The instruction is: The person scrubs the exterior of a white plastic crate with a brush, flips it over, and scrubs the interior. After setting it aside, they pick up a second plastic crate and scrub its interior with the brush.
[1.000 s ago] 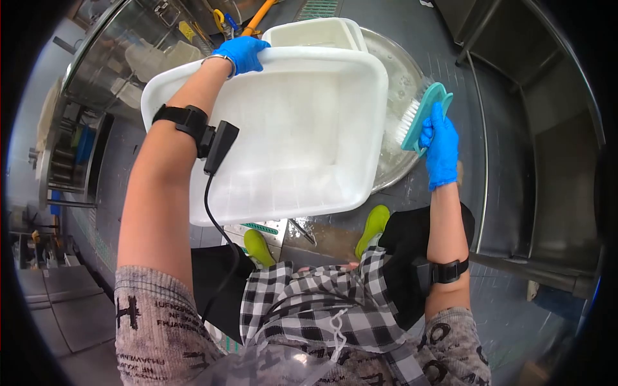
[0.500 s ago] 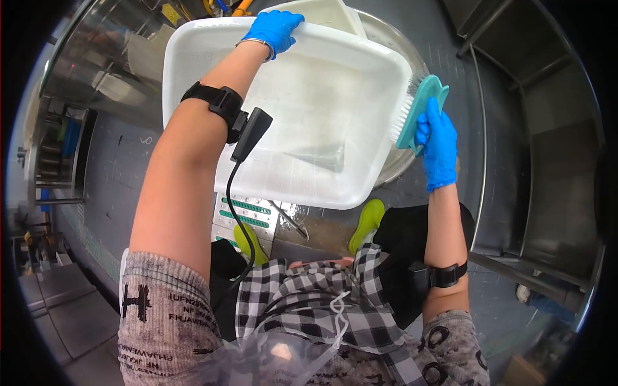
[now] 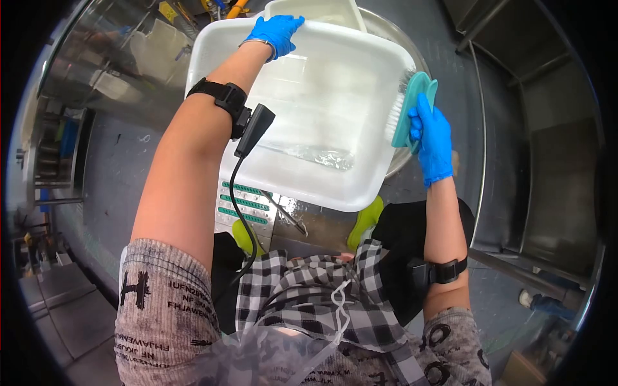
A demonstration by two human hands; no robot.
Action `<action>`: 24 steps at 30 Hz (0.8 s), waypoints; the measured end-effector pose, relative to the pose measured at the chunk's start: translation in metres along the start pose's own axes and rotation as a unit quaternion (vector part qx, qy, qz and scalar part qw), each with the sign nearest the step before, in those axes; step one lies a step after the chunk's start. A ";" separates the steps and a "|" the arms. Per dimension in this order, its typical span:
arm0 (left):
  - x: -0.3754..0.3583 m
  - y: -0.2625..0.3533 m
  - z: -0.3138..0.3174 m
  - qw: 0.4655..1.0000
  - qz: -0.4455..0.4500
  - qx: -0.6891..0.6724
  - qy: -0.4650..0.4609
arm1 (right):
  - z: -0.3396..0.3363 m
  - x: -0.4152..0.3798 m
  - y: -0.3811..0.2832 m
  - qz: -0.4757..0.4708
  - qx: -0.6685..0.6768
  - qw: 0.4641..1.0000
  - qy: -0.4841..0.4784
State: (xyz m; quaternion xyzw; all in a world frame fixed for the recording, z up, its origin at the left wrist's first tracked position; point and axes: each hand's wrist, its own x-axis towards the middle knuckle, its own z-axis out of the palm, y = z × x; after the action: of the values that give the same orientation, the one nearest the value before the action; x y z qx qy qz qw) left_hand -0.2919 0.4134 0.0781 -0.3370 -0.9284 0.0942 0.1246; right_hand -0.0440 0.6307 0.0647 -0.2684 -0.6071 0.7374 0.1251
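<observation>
A large white plastic tub (image 3: 309,186) is tilted in front of me, with some water pooled along its near inside. My left hand (image 3: 275,35), in a blue glove, grips the tub's far rim. In my right hand (image 3: 431,138), also gloved in blue, is a teal scrubbing brush (image 3: 412,109). Its white bristles press against the outside of the tub's right wall. Beneath the tub is a round metal basin (image 3: 402,164), mostly hidden. Behind the far rim shows a second, smaller white container (image 3: 322,11).
A perforated metal drain cover (image 3: 244,202) with green slots lies near my yellow-green boots (image 3: 365,222). Metal shelving (image 3: 515,161) stands on the right. Steel equipment (image 3: 116,58) is at the left. The floor below looks wet.
The tub has shifted to the right and its tilt has changed, with water now gathered at the near side. The brush has moved slightly left and up along the wall.
</observation>
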 end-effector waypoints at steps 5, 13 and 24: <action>-0.045 -0.013 -0.006 0.996 0.035 -0.065 0.044 | 0.006 -0.003 -0.001 -0.011 0.001 1.000 -0.007; -0.255 0.011 0.043 0.840 -0.282 -0.408 0.221 | 0.001 -0.007 0.003 -0.026 -0.035 0.999 -0.024; -0.309 0.054 0.099 0.238 -0.562 -0.791 -0.054 | 0.042 -0.032 0.055 -0.087 -0.431 0.874 -0.206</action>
State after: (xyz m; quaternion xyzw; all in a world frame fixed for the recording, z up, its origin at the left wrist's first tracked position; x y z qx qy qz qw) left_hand -0.0591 0.2443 -0.0821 0.3477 -0.4917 -0.7634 -0.2338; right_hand -0.0327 0.5665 0.0243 -0.0833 -0.8975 0.4278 -0.0671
